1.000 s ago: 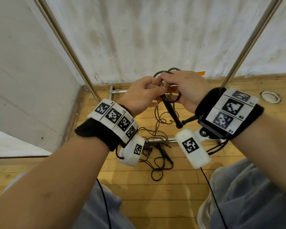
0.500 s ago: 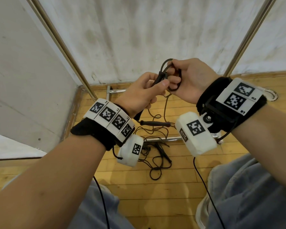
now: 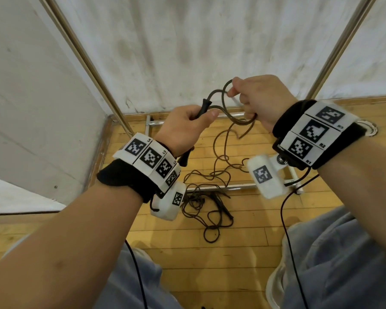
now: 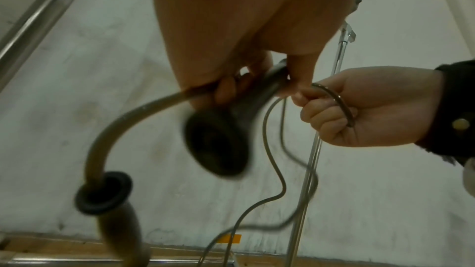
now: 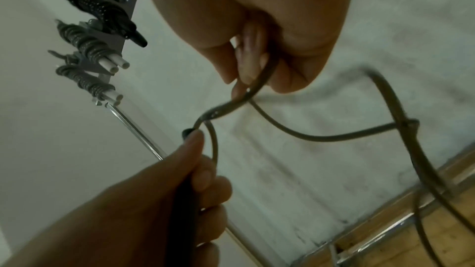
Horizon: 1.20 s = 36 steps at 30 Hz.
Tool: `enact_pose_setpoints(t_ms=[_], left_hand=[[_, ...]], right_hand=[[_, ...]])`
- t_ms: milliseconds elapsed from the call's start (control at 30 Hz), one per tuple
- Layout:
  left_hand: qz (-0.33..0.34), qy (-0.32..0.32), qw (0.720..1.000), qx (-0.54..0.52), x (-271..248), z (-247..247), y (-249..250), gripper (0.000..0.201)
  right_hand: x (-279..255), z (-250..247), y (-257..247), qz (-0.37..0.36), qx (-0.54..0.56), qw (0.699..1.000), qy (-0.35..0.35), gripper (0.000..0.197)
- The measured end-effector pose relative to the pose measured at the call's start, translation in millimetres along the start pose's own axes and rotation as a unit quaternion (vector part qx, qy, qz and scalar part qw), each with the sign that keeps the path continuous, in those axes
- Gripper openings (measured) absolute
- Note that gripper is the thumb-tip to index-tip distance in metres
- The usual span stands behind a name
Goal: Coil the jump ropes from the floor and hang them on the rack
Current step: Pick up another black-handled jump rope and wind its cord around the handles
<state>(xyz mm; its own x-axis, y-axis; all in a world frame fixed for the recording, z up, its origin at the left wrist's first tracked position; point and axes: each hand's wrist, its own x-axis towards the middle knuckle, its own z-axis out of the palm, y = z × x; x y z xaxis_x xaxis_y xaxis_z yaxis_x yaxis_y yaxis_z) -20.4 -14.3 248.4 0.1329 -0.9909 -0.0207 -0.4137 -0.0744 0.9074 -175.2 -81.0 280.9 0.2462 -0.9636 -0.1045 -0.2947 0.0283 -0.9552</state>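
My left hand (image 3: 201, 117) grips a black jump rope handle (image 3: 204, 107) in its fist, at chest height in front of the rack. The brown cord (image 3: 223, 101) leaves the handle and arcs right into a loop that my right hand (image 3: 236, 92) pinches. In the left wrist view the handle's butt end (image 4: 216, 145) points at the camera. A second handle (image 4: 102, 196) hangs on cord running from the same fist. The rest of the rope drops to a tangled pile (image 3: 205, 197) on the wooden floor.
Two slanted metal rack poles (image 3: 87, 70) (image 3: 339, 52) frame the hands, and a base bar (image 3: 221, 187) crosses the floor under the rope. Several coiled ropes (image 5: 87, 48) hang on the rack at upper left of the right wrist view. A white wall stands behind.
Both hands have risen and drawn apart. The handle has gone into my left fist, and my right hand has pulled a loop of cord up and to the right.
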Motion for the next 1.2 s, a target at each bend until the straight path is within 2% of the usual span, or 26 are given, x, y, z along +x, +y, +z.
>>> enact_pose_setpoints(t_ms=[167,233,333,467,500,600,700,833,867,933,1000,1067,1133,1200], left_hand=[[0.009,0.003,1.0,-0.011,-5,-4,2,0.038],[-0.022,-0.005,0.997,-0.068,-2,-8,3,0.035],[-0.088,-0.003,0.974,-0.207,1,-13,7,0.027],[-0.109,-0.017,0.954,-0.278,1,-15,10,0.014],[-0.111,-0.028,0.956,-0.271,1,-15,9,0.012],[-0.116,-0.064,0.964,-0.231,0,-15,5,0.025],[-0.122,-0.108,0.968,-0.19,-3,-15,2,0.014],[-0.123,-0.136,0.981,-0.061,-7,-14,-2,0.014],[-0.125,-0.128,0.983,-0.045,-7,-13,-3,0.014],[-0.124,-0.085,0.988,-0.041,-6,-12,-4,0.014],[-0.117,-0.025,0.99,-0.081,-3,-13,-1,0.011],[-0.11,0.032,0.984,-0.137,-1,-15,3,0.01],[-0.109,0.082,0.973,-0.184,1,-17,7,0.009],[-0.117,0.123,0.959,-0.227,1,-19,10,0.01]], right_hand=[[6,-3,4,0.009,-0.043,0.999,0.024,0.028],[6,-2,6,0.023,-0.022,0.999,0.025,0.028],[6,0,6,0.054,0.054,0.997,0.028,0.029],[3,4,6,0.078,0.112,0.99,0.023,0.03],[2,6,6,0.084,0.136,0.987,0.021,0.029],[0,10,2,0.103,0.248,0.963,0.03,0.028],[4,7,-9,0.109,0.339,0.934,0.039,0.032],[8,-9,-21,0.11,0.487,0.865,0.051,0.031],[8,-12,-22,0.106,0.484,0.868,0.035,0.028],[5,-12,-18,0.118,0.422,0.899,-0.009,0.032],[0,1,-9,0.151,0.359,0.92,-0.046,0.039],[-9,19,1,0.188,0.312,0.926,-0.096,0.049],[-18,34,11,0.193,0.256,0.932,-0.169,0.069],[-28,44,17,0.162,0.182,0.941,-0.236,0.065]])
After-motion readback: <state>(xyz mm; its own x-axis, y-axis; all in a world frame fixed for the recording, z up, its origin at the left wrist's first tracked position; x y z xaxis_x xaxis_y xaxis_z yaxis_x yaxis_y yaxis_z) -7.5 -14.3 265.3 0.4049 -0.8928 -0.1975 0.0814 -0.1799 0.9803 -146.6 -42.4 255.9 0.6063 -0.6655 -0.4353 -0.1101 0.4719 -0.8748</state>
